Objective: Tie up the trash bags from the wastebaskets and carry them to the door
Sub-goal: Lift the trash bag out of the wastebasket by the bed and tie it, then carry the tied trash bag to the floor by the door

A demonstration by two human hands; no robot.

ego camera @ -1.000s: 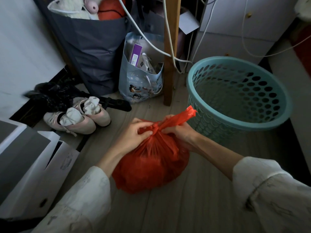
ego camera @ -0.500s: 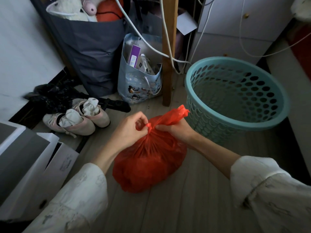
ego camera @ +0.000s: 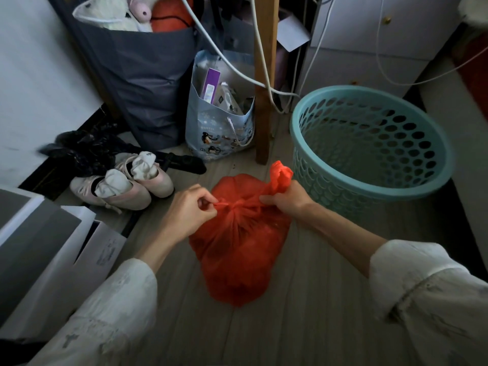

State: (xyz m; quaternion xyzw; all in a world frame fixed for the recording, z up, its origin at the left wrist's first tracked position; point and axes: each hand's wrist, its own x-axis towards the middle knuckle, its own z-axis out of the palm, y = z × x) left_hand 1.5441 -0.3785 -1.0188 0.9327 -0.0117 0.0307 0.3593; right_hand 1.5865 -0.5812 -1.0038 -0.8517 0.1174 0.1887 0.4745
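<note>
A full red trash bag point(ego camera: 237, 249) sits on the wooden floor in front of me, its neck gathered into a tight twist. My left hand point(ego camera: 188, 210) pinches one thin end of the neck on the left. My right hand point(ego camera: 286, 198) grips the other end, whose loose red flap sticks up above my fist. The two ends are stretched apart across the bag's top. The teal perforated wastebasket point(ego camera: 369, 186) stands just right of the bag with no liner in it.
A wooden furniture leg point(ego camera: 264, 101) with white cables stands behind the bag. A penguin-print bag point(ego camera: 219, 138) and a dark cloth bag point(ego camera: 148, 83) sit at the back. Pink shoes point(ego camera: 124, 183) and white boxes point(ego camera: 45, 257) lie to the left.
My hands have drawn apart sideways, pulling the two ends of the bag's neck tight. The red flap moved from above the middle to my right fist.
</note>
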